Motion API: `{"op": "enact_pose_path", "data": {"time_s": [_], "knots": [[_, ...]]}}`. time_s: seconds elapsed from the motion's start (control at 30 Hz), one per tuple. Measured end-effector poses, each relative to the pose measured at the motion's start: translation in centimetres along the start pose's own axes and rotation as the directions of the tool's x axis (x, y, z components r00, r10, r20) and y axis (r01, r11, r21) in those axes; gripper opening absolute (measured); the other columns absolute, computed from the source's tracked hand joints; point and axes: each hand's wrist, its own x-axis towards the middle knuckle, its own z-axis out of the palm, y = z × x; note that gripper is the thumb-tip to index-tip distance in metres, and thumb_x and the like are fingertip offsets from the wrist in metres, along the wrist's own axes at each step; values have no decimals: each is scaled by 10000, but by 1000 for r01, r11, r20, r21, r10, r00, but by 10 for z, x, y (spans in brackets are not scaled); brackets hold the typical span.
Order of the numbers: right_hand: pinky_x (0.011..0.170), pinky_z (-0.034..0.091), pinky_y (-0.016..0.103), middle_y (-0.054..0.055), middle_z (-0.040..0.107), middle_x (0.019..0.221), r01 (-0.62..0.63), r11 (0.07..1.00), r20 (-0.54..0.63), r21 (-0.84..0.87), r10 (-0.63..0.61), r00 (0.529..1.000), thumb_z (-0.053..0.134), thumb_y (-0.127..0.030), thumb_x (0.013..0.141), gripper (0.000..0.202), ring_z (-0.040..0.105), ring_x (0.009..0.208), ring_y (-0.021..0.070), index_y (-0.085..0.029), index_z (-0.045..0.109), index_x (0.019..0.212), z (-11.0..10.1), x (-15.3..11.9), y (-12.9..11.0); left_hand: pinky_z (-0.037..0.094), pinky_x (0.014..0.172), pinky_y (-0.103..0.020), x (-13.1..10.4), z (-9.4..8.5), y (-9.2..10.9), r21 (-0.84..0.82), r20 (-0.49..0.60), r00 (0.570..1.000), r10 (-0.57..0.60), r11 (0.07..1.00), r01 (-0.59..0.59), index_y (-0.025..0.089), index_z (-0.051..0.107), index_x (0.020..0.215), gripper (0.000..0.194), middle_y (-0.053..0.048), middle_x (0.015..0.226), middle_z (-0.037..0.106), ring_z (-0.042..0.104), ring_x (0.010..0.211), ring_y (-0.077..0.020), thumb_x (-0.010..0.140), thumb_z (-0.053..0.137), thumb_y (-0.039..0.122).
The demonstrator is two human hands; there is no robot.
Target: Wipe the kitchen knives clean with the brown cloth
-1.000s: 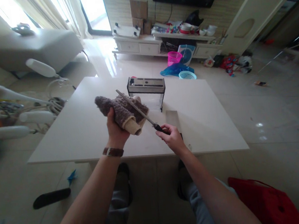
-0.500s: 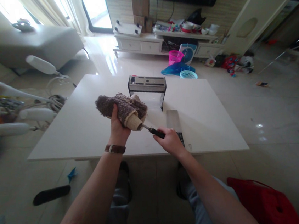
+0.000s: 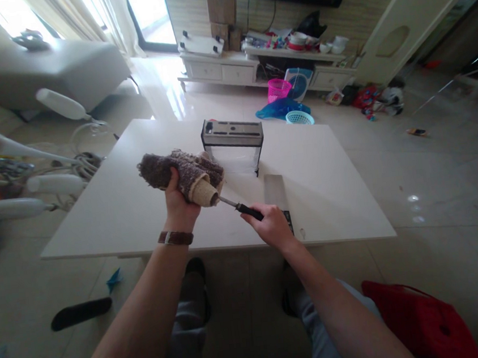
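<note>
My left hand point(image 3: 180, 199) is closed around a shaggy grey-brown piece point(image 3: 187, 170) with a beige hollow tube end, held above the white table point(image 3: 321, 193). In my right hand point(image 3: 270, 224) is the black handle of a slim tool point(image 3: 248, 210), perhaps a screwdriver. Its metal shaft points left to the tube's opening; whether the tip is inside is hard to tell. Behind stands a small clear tank point(image 3: 234, 159) with a grey and black top frame. A flat grey panel point(image 3: 275, 189) with a dark end lies beside my right hand, partly covered by it.
White lamp-like arms and cables point(image 3: 58, 184) crowd the left side. Beyond the table are a blue basket point(image 3: 300, 118), a pink basket point(image 3: 278, 89) and a cluttered cabinet point(image 3: 239, 75). A red bag-like item point(image 3: 420, 319) sits at lower right.
My left hand and the shaggy piece have shifted slightly left, away from my right hand. More of the metal shaft shows. My right hand has hardly moved.
</note>
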Motion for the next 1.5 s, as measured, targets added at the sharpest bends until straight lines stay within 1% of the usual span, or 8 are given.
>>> {"op": "enact_pose_path", "data": {"time_s": [0.4,0.67,0.83,0.97,1.13,1.27,1.4,1.5], "knots": [[685,458,297,46,791,811,-45,996,1,75,45,999,719,-434,891,219,706,736,217,-250,819,955,5,0,7,605,1004,-399,-2,1,-3,23,-45,997,70,997,-69,252,702,1202,355,-59,1169,780,736,1131,-240,889,762,408],[656,404,286,48,763,792,11,1000,-12,25,-10,1000,662,-485,934,287,681,718,210,-231,794,944,9,0,-1,590,1045,-473,-11,8,-11,33,19,999,-27,999,27,229,719,1148,353,-69,1195,772,687,1235,-312,896,716,477],[644,394,273,41,740,747,18,998,-42,66,-15,999,639,-485,950,314,669,703,203,-205,765,881,8,1,-2,581,1055,-485,-22,12,-31,106,31,992,-125,987,121,177,724,1078,315,-106,1141,784,722,1163,-323,802,812,301],[700,445,289,88,789,879,24,990,-103,141,-10,995,630,-396,951,258,720,818,243,-185,778,944,6,3,0,605,1010,-457,-31,12,-49,244,53,982,-179,956,161,149,733,1055,400,-113,1070,796,767,1014,-298,681,875,145],[765,485,309,121,805,949,-2,989,-87,147,15,996,618,-333,947,221,742,903,272,-186,782,933,4,4,1,623,960,-442,-35,14,-58,341,59,988,-146,933,118,135,732,1072,499,-127,1093,790,767,982,-291,617,933,188],[772,482,308,110,809,990,16,989,-80,144,-4,997,626,-382,961,244,742,895,262,-204,789,992,0,3,0,614,975,-473,-31,12,-55,365,51,995,-89,929,64,127,733,1064,504,-145,1124,781,762,1009,-312,616,941,228],[649,392,294,74,766,777,13,999,-86,50,-8,996,630,-495,959,340,670,693,215,-201,775,868,-3,0,0,619,973,-479,-23,9,-46,334,32,999,-30,942,18,131,730,1053,474,-142,1132,781,762,1018,-312,637,931,239],[607,326,292,47,708,680,15,1000,-82,9,-15,997,640,-505,948,352,594,613,181,-198,765,828,-4,-1,2,640,936,-436,-16,6,-38,297,7,999,49,954,-49,154,730,1022,436,-109,1094,794,767,983,-284,639,925,231]]}}
